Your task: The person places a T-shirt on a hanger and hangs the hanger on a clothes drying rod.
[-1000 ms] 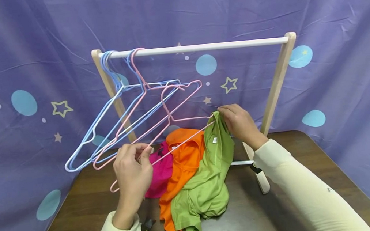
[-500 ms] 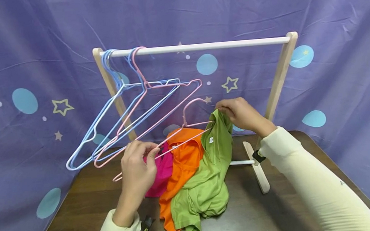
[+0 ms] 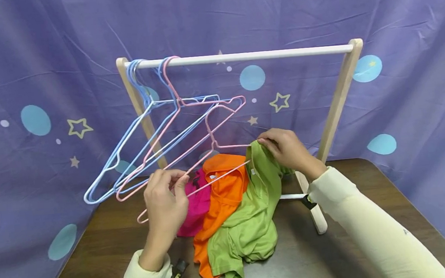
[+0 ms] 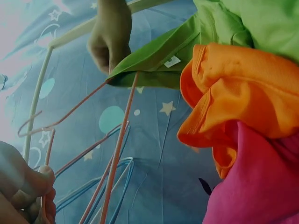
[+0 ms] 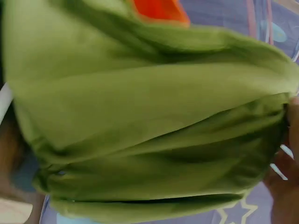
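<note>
My left hand (image 3: 166, 201) pinches the left side of a pink wire hanger (image 3: 200, 159), thumb against the wire. The hanger's far end goes inside the neck of a green shirt (image 3: 250, 225). With my right hand (image 3: 287, 149) I grip the shirt's collar edge around that end; in the left wrist view the right hand (image 4: 110, 39) holds the collar tip. Most of the shirt sags onto the table, over an orange shirt (image 3: 226, 183) and a magenta garment (image 3: 191, 212). Green cloth (image 5: 140, 107) fills most of the right wrist view, so the right fingertips are largely hidden there.
A rack with a white rail (image 3: 263, 55) and wooden posts (image 3: 340, 102) stands behind my hands on a brown wooden table (image 3: 110, 263). Several blue, white and pink hangers (image 3: 143, 141) hang at its left end. A purple curtain (image 3: 275, 10) covers the back.
The pink hanger first slid right and tilted, then swung back with its hook pointing up-left. My right hand has pulled the green collar over its end and come slightly lower.
</note>
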`<action>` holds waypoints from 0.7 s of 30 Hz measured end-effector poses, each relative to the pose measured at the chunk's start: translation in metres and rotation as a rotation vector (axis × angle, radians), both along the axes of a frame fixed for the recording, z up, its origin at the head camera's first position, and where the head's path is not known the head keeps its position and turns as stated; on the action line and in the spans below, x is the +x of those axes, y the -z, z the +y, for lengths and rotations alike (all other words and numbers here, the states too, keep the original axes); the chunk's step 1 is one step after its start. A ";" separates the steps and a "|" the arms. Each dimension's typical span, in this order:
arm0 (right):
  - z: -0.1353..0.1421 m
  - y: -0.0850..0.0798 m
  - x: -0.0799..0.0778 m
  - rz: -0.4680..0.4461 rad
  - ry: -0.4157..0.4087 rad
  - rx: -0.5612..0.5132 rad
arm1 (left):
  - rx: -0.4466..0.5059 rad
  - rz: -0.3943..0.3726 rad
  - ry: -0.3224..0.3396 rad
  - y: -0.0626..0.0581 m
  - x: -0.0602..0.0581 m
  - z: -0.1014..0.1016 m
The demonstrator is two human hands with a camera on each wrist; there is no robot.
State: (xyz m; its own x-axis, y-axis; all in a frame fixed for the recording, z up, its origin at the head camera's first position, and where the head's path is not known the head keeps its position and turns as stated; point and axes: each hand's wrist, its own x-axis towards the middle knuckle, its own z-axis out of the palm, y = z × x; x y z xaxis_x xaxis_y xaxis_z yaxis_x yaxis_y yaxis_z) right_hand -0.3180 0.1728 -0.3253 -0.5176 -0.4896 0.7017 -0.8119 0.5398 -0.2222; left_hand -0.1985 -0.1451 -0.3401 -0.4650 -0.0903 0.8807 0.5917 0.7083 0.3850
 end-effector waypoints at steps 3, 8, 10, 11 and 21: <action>0.007 0.009 0.001 0.176 0.018 0.051 | 0.018 -0.018 -0.032 0.000 0.000 -0.002; 0.013 0.017 0.001 0.295 0.009 0.160 | 0.032 -0.035 -0.040 0.001 -0.001 -0.002; 0.013 0.018 0.000 0.302 0.013 0.167 | 0.033 -0.037 -0.034 0.002 -0.002 -0.002; 0.013 0.018 0.000 0.303 0.016 0.163 | 0.032 -0.037 -0.032 0.002 -0.002 -0.001; 0.005 0.030 0.003 0.302 0.024 0.001 | 0.057 0.012 0.018 0.009 -0.008 0.004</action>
